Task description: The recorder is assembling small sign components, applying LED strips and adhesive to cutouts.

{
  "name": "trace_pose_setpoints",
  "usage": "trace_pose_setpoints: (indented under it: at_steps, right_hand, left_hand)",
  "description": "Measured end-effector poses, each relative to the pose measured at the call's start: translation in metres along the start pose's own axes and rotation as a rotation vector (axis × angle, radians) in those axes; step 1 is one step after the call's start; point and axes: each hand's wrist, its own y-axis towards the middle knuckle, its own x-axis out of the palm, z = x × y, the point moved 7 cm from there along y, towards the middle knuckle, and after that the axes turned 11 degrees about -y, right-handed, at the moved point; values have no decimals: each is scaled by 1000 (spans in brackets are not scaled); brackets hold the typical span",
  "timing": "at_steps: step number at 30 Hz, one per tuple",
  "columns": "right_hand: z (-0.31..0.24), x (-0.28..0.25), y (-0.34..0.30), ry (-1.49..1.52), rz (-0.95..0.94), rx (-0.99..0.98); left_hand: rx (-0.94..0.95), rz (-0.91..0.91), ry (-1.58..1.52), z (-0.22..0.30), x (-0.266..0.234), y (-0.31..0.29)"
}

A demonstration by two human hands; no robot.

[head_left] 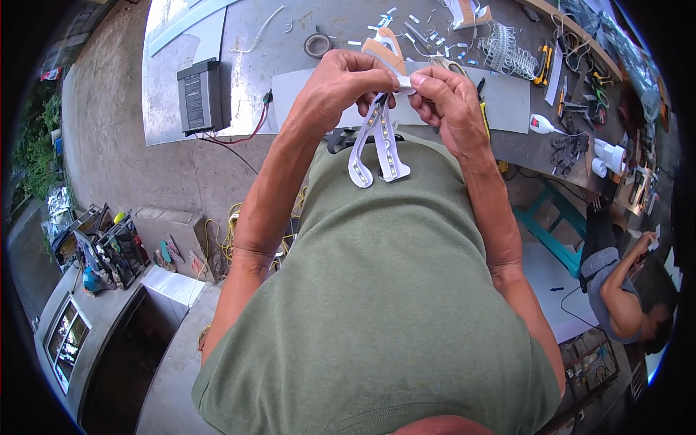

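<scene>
A white, narrow, curved piece lined with small LED modules hangs below my left hand, in front of my shirt. Its shape resembles a channel letter with two legs. My left hand is closed, fingers pinching near the piece's top end. Right beside it, my right hand is closed too, thumb and forefinger pinching a small white piece that spans the gap between both hands. Whether that small piece joins the LED-lined one is hidden by my fingers. Behind the hands lies a tan-and-white letter-shaped piece.
On the metal worktable are a black power supply box, a tape roll, coiled LED modules, yellow-handled pliers and dark gloves. A green stool stands at the right, near another person.
</scene>
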Motion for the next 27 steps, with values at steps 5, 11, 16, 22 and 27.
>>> trace_pose_setpoints:
  at_steps: [5, 11, 16, 22, 27]
  right_hand:
    - [1, -1, 0, -103, -12, -22]
    - [0, 0, -1, -172, 20, -61]
    - [-1, -1, -1, -210, 58, -80]
    - [-2, -1, -2, -237, 59, -65]
    - [-1, -1, -3, -246, 63, -61]
  left_hand:
    - [1, -20, -3, -1, 1, -1]
    - [11, -39, 7, -3, 0, -1]
    - [-8, -41, -102, -7, -4, -2]
    - [28, -21, -77, -6, -3, -5]
    - [20, -8, -45, -5, -1, -6]
